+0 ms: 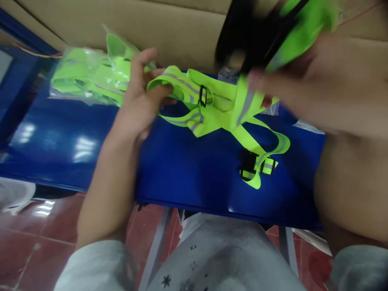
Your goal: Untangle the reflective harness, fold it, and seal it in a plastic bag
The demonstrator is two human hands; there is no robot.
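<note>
A neon yellow-green reflective harness (222,119) with grey stripes lies loosely on the blue table. My left hand (144,91) is at its left end, with the fingers curled around a looped strap. A black slider buckle (203,95) sits on the straps between my hands. On the right, my right hand (303,87) is smeared by motion; its thumb and fingers pinch an upright part of the harness strap. A blurred black piece (242,34) and more neon strap (315,24) show above that hand. Black buckle parts (250,161) rest at the harness's lower right end.
Bagged neon straps (87,74) in clear plastic lie at the left rear of the blue table (178,169). A padded beige surface (169,30) rises along the table's back edge. Clear plastic wrap (307,126) lies at the right. Red tiled floor (39,242) shows below.
</note>
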